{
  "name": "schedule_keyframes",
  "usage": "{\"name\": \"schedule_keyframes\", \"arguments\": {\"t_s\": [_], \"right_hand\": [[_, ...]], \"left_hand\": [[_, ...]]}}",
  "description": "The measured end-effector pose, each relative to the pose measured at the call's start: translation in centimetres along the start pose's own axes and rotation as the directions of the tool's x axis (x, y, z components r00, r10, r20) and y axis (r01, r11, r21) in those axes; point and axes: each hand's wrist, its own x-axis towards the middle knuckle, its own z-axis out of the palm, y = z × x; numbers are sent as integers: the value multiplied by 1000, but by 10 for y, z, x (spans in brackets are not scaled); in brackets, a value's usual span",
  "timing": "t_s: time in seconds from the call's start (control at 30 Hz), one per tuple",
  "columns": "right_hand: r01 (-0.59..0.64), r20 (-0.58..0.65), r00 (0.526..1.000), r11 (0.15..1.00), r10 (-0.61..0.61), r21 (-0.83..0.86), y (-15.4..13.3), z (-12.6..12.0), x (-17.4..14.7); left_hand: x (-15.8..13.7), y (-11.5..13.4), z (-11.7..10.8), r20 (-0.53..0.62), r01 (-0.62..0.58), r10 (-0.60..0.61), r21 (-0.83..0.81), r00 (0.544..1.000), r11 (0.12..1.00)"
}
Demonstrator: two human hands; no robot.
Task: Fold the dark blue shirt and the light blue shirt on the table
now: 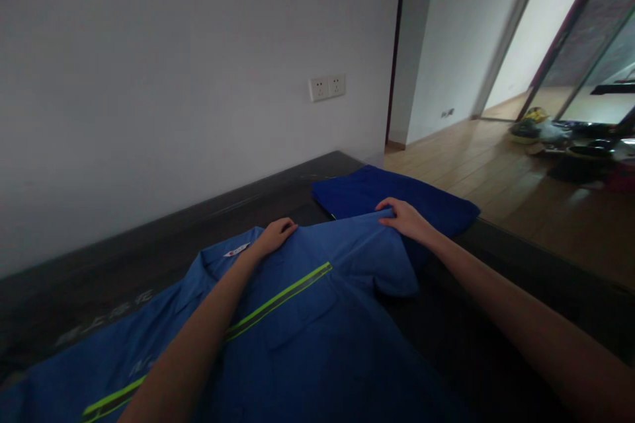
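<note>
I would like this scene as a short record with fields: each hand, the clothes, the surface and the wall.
Left hand: on the shirt, near the collar; grip unclear
Right hand: pinching the shirt near the top of a short sleeve
Shirt: blue, spread out, yellow-green stripes
Other cloth: darker blue, beyond the shirt, partly covered from view
Table: dark
Wall: pale, two sockets

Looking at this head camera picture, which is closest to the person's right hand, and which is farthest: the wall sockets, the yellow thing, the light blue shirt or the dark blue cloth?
From the right hand:
1. Light blue shirt: in its fingers.
2. Dark blue cloth: just beyond.
3. Wall sockets: ahead, leftward.
4. Yellow thing: floor, far right.
</note>
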Motion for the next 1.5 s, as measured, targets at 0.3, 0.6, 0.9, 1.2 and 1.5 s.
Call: {"name": "schedule_keyframes", "arguments": {"t_s": [0.3, 0.6, 0.9, 1.2, 1.5], "right_hand": [[7, -18, 1000, 948, -13, -319, -2, 8, -8], [56, -168, 976, 901, -140, -430, -66, -11, -31], [352, 200, 936, 790, -290, -502, -52, 43, -79], [374, 202, 927, 820, -316, -434, -55, 25, -84], [559, 354, 824, 737, -442, -381, -86, 20, -133]], "left_hand": [[-12, 11, 10, -159, -22, 75, 311, 984, 950], [-24, 79, 14, -330, -16, 52, 110, 943, 994], [-43, 104, 68, -90, 45, -22, 259, 996, 965], [-47, 115, 59, -153, 16, 28, 281, 988, 960], [-90, 179, 50, -118, -223, 216, -45, 969, 974]]}}
